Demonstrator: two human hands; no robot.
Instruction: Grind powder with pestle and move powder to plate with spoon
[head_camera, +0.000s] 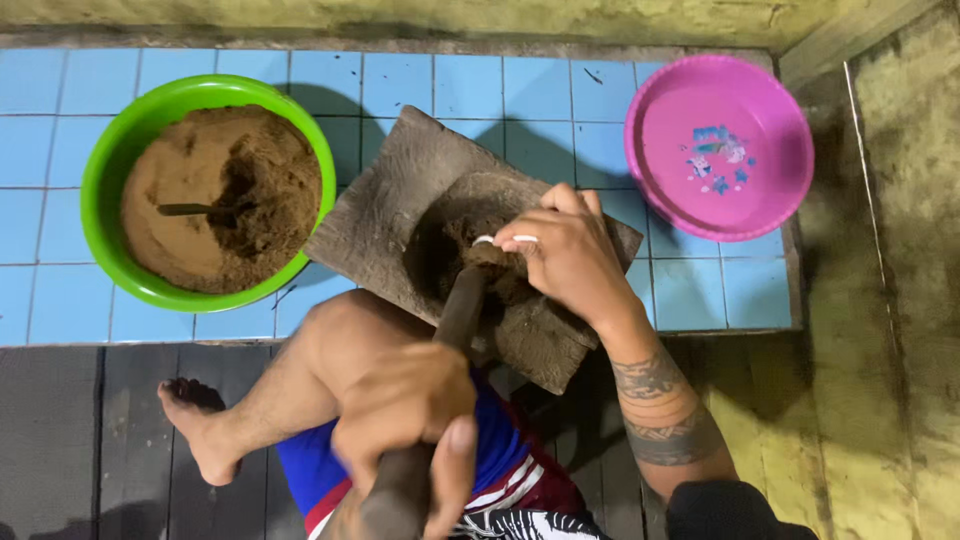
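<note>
A dark wooden block (400, 190) with a hollow in its middle lies tilted on the blue tiles. A brown clump (470, 250) sits in the hollow. My left hand (410, 415) grips the thick wooden pestle (458, 310) low on its shaft, and the pestle's tip rests in the hollow. My right hand (570, 255) reaches over the hollow from the right. Its fingers pinch a small white ring-like piece (505, 240) against the brown clump. What lies under the fingers is hidden.
A green bowl (105, 160) of brown powder with a spoon (200, 210) stuck in it stands at the left. At the right, a pink bowl (770, 180) holds a few blue scraps. My bare knee (340, 340) and foot (195, 420) rest on dark planks below the tiled ledge.
</note>
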